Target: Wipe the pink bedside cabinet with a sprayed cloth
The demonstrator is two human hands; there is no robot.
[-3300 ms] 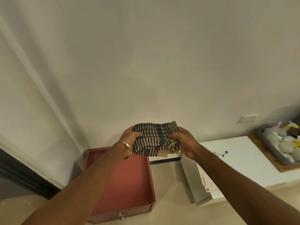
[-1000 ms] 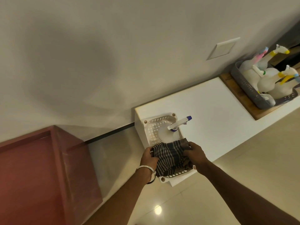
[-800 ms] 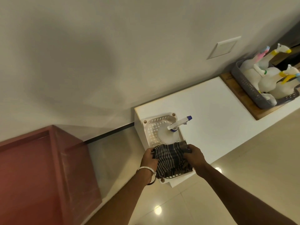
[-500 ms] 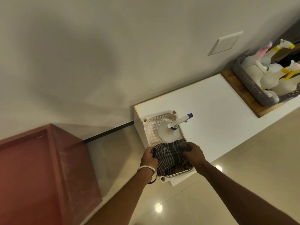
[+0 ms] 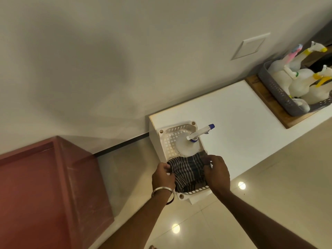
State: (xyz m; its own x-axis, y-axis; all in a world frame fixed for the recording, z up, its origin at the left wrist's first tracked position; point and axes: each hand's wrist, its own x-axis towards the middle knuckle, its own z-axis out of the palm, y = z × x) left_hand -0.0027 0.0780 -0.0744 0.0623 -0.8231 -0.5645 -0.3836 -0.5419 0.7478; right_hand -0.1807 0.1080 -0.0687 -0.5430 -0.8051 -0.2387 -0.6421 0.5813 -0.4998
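Cloth (image 5: 188, 170) and hands have dropped since three seconds back, when you held the folded bundle up before the wall above the cabinet; over the last second they have hardly shifted. Your left hand (image 5: 163, 177) pinches the cloth's left edge, fingers closed on it, a metal bangle (image 5: 162, 191) at the wrist; your right hand (image 5: 216, 172) grips the right edge, also closed on the fabric. Between them the cloth sits bunched in the near end of the white basket (image 5: 179, 128), touching the spray bottle (image 5: 188, 147) that stands in the far end; the basket rests on the white bench (image 5: 242, 115). No writing or label is readable. The cloth is dark with pale stripes, crumpled. The pink cabinet (image 5: 45, 186) stands at lower left, well apart from your hands; a grey basket (image 5: 276, 92) of bottles sits far right.
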